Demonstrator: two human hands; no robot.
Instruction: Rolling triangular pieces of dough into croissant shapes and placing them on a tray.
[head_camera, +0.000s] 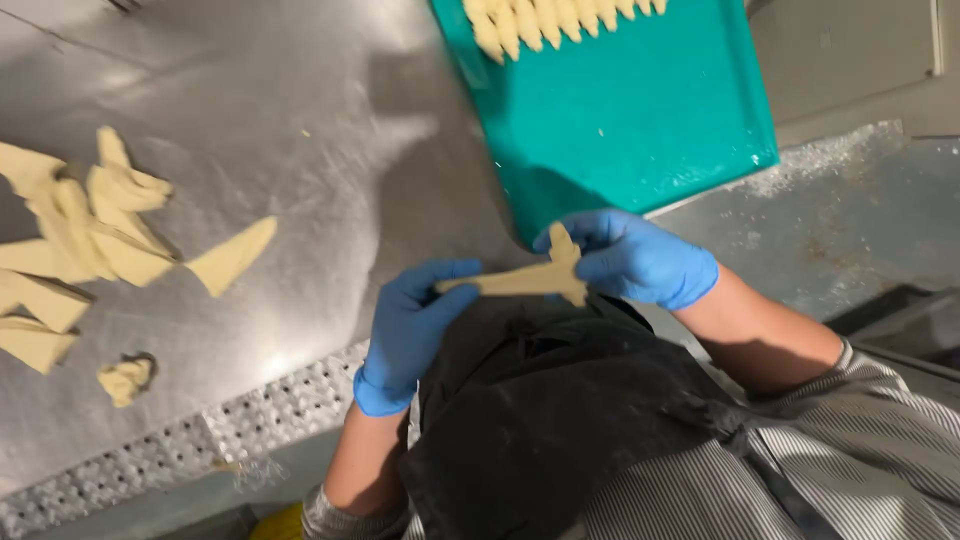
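both grips, left hand (412, 325) and right hand (632, 258), pinch dough strip (522, 281).

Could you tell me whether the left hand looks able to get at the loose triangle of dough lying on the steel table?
Probably yes, but not freely: the left hand is holding the stretched dough strip with the right hand. Nothing lies between it and the dough triangle on the steel table.

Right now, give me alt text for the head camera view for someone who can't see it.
Two blue-gloved hands, left hand and right hand, hold a stretched dough triangle between them above a steel table. More cut dough triangles lie at left; a teal tray carries a row of rolled dough pieces.
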